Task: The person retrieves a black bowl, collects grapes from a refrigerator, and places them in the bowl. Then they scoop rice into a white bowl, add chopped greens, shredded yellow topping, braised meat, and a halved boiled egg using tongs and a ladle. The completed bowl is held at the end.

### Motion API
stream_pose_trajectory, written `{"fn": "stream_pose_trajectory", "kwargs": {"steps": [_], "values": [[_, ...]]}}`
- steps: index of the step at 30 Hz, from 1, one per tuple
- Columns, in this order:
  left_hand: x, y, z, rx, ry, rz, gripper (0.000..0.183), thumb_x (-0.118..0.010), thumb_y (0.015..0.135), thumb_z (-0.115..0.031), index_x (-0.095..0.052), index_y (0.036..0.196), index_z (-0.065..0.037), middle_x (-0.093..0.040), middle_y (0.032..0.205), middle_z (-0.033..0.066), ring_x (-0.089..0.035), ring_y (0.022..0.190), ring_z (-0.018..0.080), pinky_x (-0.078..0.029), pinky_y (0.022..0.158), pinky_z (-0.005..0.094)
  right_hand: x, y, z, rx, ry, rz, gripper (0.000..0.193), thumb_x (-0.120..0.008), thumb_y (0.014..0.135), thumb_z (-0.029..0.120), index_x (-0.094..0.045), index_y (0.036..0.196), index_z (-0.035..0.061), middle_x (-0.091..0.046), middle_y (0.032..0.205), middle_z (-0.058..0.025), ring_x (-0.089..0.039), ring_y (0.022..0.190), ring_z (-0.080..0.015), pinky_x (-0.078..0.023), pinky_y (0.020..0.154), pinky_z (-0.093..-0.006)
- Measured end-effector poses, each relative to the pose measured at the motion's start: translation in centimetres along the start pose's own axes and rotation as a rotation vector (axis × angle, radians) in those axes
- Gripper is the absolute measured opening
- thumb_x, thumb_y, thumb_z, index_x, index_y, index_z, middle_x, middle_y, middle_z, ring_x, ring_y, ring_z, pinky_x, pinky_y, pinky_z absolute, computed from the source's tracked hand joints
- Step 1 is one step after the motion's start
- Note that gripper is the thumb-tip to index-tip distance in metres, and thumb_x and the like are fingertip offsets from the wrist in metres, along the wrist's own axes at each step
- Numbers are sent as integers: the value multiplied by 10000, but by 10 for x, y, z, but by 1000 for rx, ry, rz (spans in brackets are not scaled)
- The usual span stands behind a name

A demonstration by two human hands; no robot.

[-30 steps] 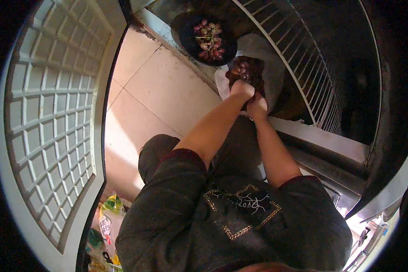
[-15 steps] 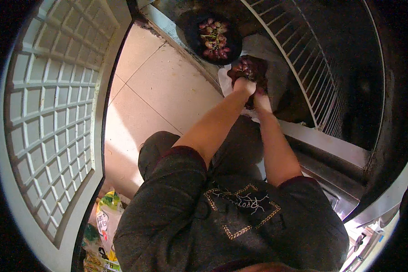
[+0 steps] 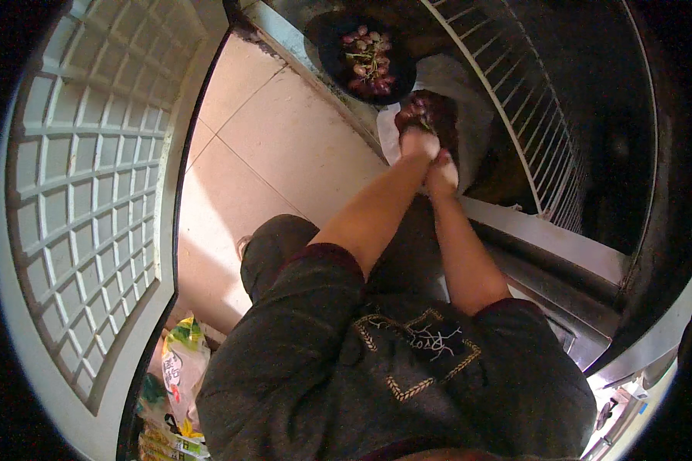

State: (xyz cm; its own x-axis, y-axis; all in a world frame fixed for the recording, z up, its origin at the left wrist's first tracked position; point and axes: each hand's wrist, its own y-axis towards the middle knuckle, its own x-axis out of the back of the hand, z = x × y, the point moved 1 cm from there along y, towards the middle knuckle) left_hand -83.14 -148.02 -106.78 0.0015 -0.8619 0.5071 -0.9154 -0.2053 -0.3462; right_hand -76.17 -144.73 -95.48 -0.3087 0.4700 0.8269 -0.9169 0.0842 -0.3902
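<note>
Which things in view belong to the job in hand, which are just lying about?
Job, apparently:
left hand and right hand, close together at a dark-red grape bunch
pale wrapping under it
dark bowl alongside, holding more grapes

Lying about, apparently:
white wire rack
white gridded panel
printed packages, lower left

1. Probably a kitchen or food-storage corner — the exact room is unclear.
2. Grapes (image 3: 369,58) lie in a dark bowl (image 3: 329,61); plastic packages (image 3: 183,365) sit at lower left.
3. Pale floor tiles (image 3: 277,138), a white wire rack (image 3: 487,77) and a gridded white panel (image 3: 92,207) fit.
</note>
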Motion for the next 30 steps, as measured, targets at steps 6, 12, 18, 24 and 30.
{"fn": "stream_pose_trajectory", "kwargs": {"steps": [6,12,18,24,30], "values": [[84,-17,-8,111,-155,67,545,-430,939,-486,-652,1036,2,-631,1086,228,-604,1003,388,-486,854,443,14,16,8,225,45,-228,212,-470,929,208,-555,1008,31,-614,927,-257,-577,898,-457,-469,741,-467],[126,-56,-15,135,-220,87,535,-375,954,-468,-619,1111,-18,-596,1124,243,-586,1010,391,-477,869,444,53,47,15,81,235,-350,303,-463,958,242,-524,1200,70,-539,1195,-107,-542,1021,-242,-419,869,-370],[154,-78,-6,-75,-257,-262,425,-477,927,-427,-625,989,-33,-610,1022,199,-599,883,375,-476,746,446,81,39,89,-235,770,-311,289,-535,932,359,-593,1077,115,-569,1085,-30,-516,1016,-197,-404,889,-389],[181,-65,17,-212,-446,-1063,226,-702,809,-190,-512,810,-67,-498,782,84,-475,780,273,-403,715,374,46,76,159,-38,1537,-87,205,-495,952,222,-568,1091,90,-583,1027,-63,-542,941,-209,-441,834,-359],[203,-16,60,124,-1038,-903,574,-707,779,-134,-418,1252,16,-562,1055,162,-534,1013,310,-395,930,417,7,88,201,9,1740,662,116,-486,951,156,-576,979,89,-587,855,-26,-523,703,-127,-464,628,-249]]}}
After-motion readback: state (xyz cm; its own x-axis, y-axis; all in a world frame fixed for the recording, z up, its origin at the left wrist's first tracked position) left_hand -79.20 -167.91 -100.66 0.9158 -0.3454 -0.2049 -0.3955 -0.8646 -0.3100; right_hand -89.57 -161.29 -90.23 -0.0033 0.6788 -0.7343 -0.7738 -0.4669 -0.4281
